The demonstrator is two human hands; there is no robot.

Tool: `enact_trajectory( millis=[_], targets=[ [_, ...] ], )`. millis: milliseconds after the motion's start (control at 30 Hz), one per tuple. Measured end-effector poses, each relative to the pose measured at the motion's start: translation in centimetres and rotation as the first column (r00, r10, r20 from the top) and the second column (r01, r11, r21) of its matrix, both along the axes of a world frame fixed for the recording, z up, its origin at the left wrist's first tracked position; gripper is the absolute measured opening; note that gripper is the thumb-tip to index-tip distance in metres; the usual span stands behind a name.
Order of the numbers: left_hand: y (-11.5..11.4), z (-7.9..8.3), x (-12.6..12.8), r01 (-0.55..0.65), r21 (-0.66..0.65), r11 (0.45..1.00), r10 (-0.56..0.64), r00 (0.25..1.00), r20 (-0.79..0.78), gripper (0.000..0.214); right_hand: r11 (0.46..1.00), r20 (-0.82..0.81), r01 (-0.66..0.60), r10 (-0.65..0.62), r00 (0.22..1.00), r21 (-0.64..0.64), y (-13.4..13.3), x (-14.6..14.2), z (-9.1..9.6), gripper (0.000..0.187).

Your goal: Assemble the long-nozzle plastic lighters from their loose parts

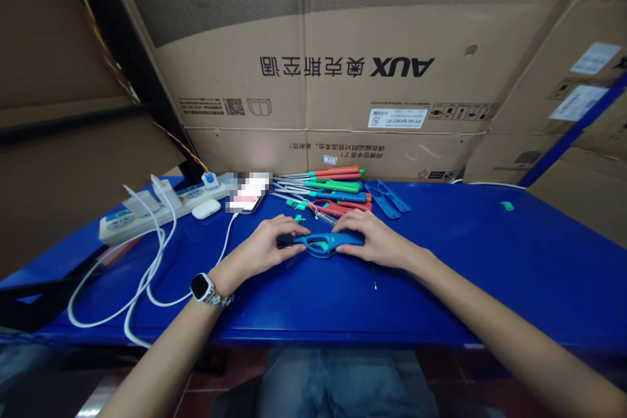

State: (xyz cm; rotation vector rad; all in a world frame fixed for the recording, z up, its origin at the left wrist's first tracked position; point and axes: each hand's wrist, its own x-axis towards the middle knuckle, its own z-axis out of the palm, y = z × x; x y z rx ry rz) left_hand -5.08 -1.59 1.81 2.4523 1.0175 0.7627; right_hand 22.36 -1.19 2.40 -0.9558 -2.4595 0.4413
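Both my hands hold a blue long-nosed utility lighter level, low over the blue table. My left hand pinches its dark nozzle end between thumb and fingers. On the handle end, my right hand is closed with thumb below and fingers above. A green trigger piece shows in the lighter's finger loop. Just beyond lie several lighters with metal nozzles, among them a green lighter and a red lighter. Empty blue handle shells rest to their right. Small green parts lie near my left fingertips.
A power strip with white cables, a white earphone case and a phone occupy the left side. Large cardboard boxes wall off the back. One green piece lies far right on the table.
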Motion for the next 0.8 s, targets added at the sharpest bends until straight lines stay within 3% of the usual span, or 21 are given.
enact_trajectory(
  millis=[367,800],
  targets=[
    [0.4,-0.7,-0.4,0.026,-0.035,0.999,-0.028,0.998,-0.052,0.018,0.999,0.044,0.018,-0.015,0.999,-0.047,0.3,0.2,-0.9,0.028],
    [0.4,-0.9,-0.3,-0.032,-0.112,0.993,0.030,0.999,-0.017,0.016,0.982,-0.096,-0.024,0.005,0.995,-0.189,0.7,0.2,-1.2,0.030]
  ],
)
